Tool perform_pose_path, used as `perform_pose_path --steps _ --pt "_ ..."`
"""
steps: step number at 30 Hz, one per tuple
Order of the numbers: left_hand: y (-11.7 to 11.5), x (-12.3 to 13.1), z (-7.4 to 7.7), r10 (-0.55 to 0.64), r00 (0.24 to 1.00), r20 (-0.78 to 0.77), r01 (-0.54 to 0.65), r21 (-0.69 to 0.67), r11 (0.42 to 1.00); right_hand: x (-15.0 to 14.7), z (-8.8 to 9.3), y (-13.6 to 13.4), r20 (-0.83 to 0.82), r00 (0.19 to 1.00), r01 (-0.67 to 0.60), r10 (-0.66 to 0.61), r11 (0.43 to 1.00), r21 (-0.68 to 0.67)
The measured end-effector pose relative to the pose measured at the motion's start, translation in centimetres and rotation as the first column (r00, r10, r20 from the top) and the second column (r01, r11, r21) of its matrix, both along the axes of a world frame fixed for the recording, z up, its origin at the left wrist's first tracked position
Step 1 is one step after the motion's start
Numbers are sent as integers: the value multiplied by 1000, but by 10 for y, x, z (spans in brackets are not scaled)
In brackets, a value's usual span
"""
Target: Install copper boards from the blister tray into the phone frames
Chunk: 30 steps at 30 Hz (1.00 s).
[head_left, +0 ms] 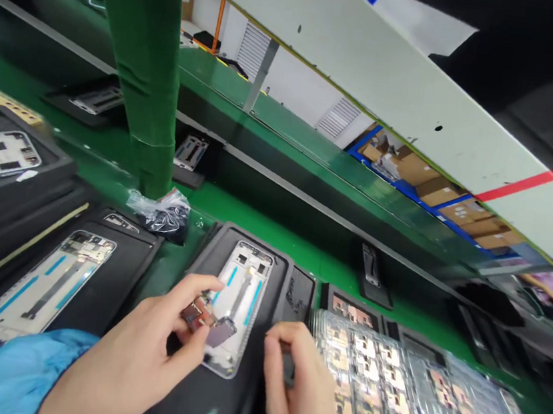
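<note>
My left hand (138, 344) pinches a small phone circuit board (199, 312) with copper-coloured patches between thumb and fingers. The board hangs over a silver phone frame (245, 297) with blue strips, which lies in a black tray (182, 403). A dark, squarish part (222, 333) shows at the board's lower right end, partly over the frame. Near the tray's right edge is my right hand (305, 385), its fingers curled and the index finger and thumb drawn together; whether anything is between them I cannot tell.
Clear plastic trays of copper-coloured parts (375, 387) stand stacked at the right. Another phone frame (44, 293) lies in a black tray at the left. A plastic bag (165, 212) sits by a green-wrapped post (142, 69). Behind, a green conveyor (274, 223) carries trayed phone frames beneath a white beam (374, 71).
</note>
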<state>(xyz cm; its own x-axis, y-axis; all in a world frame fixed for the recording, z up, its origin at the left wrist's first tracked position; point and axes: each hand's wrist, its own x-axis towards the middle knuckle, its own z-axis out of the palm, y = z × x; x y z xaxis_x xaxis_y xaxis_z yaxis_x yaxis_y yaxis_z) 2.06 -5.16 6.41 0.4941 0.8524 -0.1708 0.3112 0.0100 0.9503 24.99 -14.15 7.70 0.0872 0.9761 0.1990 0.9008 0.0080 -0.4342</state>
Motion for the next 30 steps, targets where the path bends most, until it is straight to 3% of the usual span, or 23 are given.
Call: perform_pose_path --steps 2,6,14,19,25,30 --pt "-3 3 4 -30 1000 -6 30 49 998 -17 9 -1 -17 993 -115 117 988 105" --pt "-5 9 11 -56 998 -27 58 76 995 -29 6 2 35 989 -147 143 977 156" --pt "-11 6 11 -41 989 -139 53 86 995 -37 -3 3 129 983 -156 129 962 225" --pt "-14 6 5 -10 993 -114 24 123 992 -42 -6 4 115 990 -103 79 969 226" --pt "-20 -4 6 6 989 -149 13 125 992 -38 4 6 -147 979 -131 142 988 85" --pt "-12 -16 15 -135 986 -93 144 100 984 -36 14 7 -370 917 -204 150 973 -112"
